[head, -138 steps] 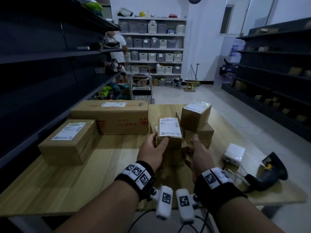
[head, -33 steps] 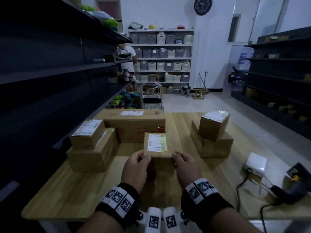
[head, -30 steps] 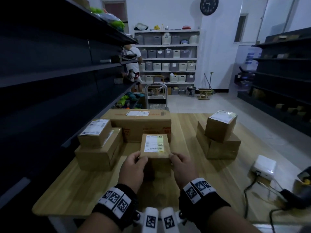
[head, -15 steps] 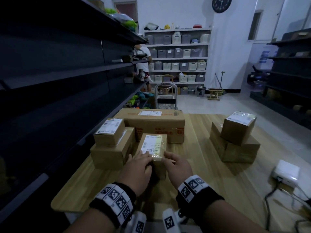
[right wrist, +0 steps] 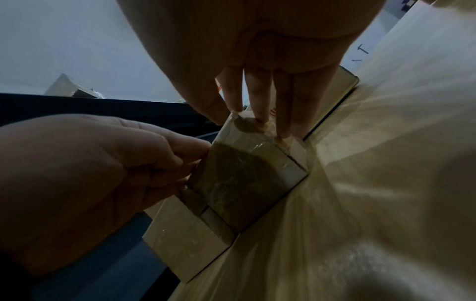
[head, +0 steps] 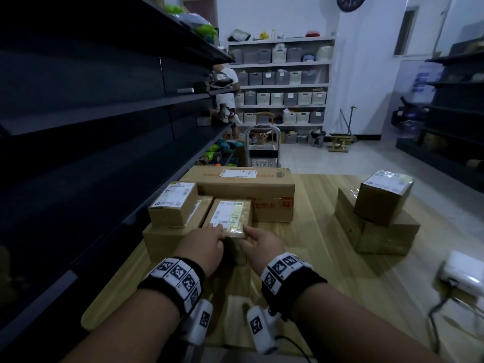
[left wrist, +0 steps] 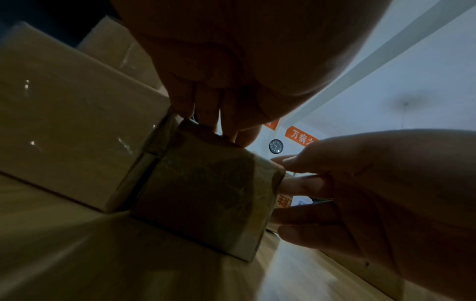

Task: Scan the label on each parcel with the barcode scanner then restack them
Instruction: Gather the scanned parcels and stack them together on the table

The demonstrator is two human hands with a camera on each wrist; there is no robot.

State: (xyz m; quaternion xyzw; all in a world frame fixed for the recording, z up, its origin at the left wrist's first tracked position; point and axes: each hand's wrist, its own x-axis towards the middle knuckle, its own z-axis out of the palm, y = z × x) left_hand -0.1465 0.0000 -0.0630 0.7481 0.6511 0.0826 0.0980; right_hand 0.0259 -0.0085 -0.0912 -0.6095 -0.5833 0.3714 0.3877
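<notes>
A small brown parcel (head: 227,218) with a white label on top sits on the wooden table (head: 314,271). It lies against the right side of the left stack and in front of a long carton (head: 243,189). My left hand (head: 218,231) holds its near left corner, thumb on top and fingers curled at the side (right wrist: 190,158). My right hand (head: 247,233) holds the near right corner, thumb on top and fingers (left wrist: 296,183) along the side. The left stack is a labelled parcel (head: 174,203) on a bigger box (head: 167,239). The barcode scanner is out of view.
Two more parcels are stacked at the right (head: 382,200). A white box (head: 463,271) with cables lies at the right edge. Dark shelving (head: 91,127) runs close along the table's left side. A trolley (head: 262,148) and a person (head: 227,85) stand beyond the table.
Both hands carried the small parcel left and forward and set it down beside the left stack. The view swung left, and the scanner passed out of frame.
</notes>
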